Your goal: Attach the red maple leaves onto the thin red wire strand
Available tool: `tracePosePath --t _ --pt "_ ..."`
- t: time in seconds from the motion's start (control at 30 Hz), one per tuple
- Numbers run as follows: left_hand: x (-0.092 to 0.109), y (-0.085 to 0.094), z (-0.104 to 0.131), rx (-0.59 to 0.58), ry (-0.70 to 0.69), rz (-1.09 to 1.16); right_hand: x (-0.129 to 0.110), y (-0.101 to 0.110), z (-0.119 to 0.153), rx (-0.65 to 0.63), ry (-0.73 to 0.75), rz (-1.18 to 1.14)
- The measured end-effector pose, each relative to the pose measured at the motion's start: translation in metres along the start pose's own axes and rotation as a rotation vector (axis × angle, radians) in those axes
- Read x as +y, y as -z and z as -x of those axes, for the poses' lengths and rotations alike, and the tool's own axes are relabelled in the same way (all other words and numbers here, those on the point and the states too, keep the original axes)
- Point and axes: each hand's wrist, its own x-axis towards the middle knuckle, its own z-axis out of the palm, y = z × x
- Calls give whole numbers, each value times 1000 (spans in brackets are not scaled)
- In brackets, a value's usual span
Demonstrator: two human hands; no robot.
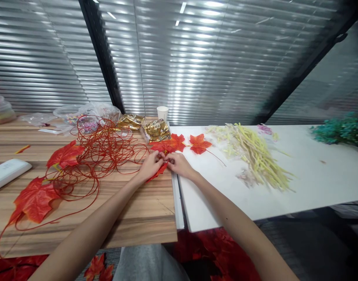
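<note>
My left hand [150, 165] and my right hand [178, 164] meet above the seam between the two tables, fingers pinched together on a red maple leaf [159, 172]. The leaf hangs partly below my fingers, and the spot they grip is too small to make out. Just beyond my hands lie more red-orange leaves [177, 143], and another leaf [199, 144] rests on the white table, a thin red cord running from it. A big loose tangle of red cord [108, 146] spreads to the left, with two large leaves [65, 155] [36, 199] at its left side.
On the wooden table [144, 230] are gold packets [156, 130], clear bags [100, 111], a paper cup [162, 113] and a white device [9, 171]. Yellow stems [256, 154] and teal foliage [341, 130] lie on the white table [313, 175]. Red leaves [95, 267] are below.
</note>
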Motion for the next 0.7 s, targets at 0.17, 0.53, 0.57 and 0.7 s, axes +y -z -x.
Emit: tracePosePath --t 0.17,0.53,0.57,0.7 --pt "1 0 0 2 0 -3 0 0 0 -4 4 2" --pt "5 0 0 -12 16 0 -2 1 0 -15 15 44" --pt "6 1 0 -13 19 -3 -2 1 0 -18 13 48" --pt "11 1 1 -13 38 -30 -2 1 1 -23 10 66"
